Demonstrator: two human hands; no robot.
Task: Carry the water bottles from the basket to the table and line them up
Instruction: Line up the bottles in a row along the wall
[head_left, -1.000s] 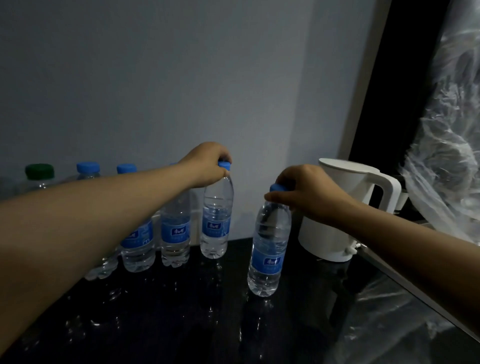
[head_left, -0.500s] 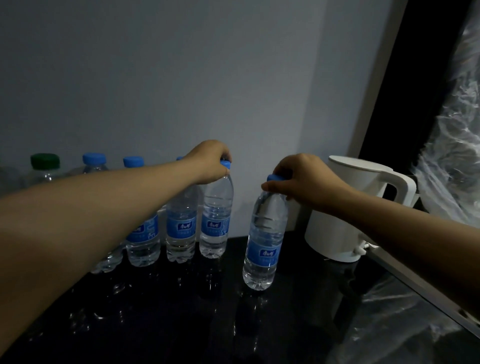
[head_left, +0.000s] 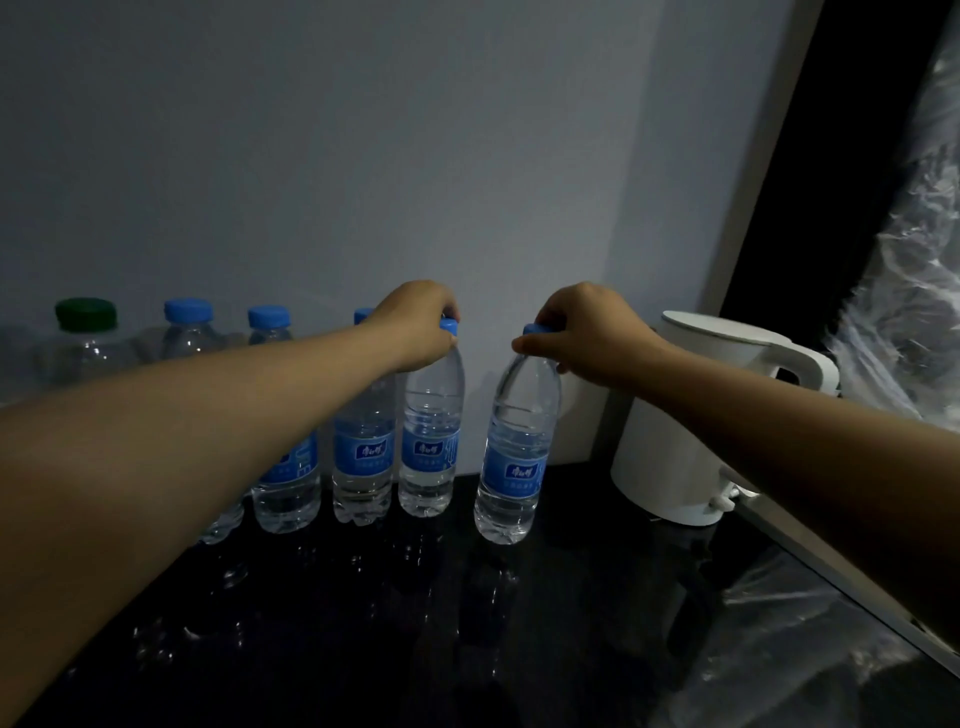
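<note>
Brightness: dim, bluish-grey overall, with no lamp in view.
Wall: the plain grey wall (head_left: 363, 156) is evenly lit and darkens toward the upper left.
Glare: the glossy black counter (head_left: 363, 649) mirrors the clear plastic water bottles (head_left: 431, 441) as faint specks; the crinkled clear plastic sheet (head_left: 909, 312) catches pale highlights.
Sharpness: bottle labels are fairly crisp, dark areas grainy.
Distortion: wide-angle stretch enlarges both forearms at the lower edges.
</note>
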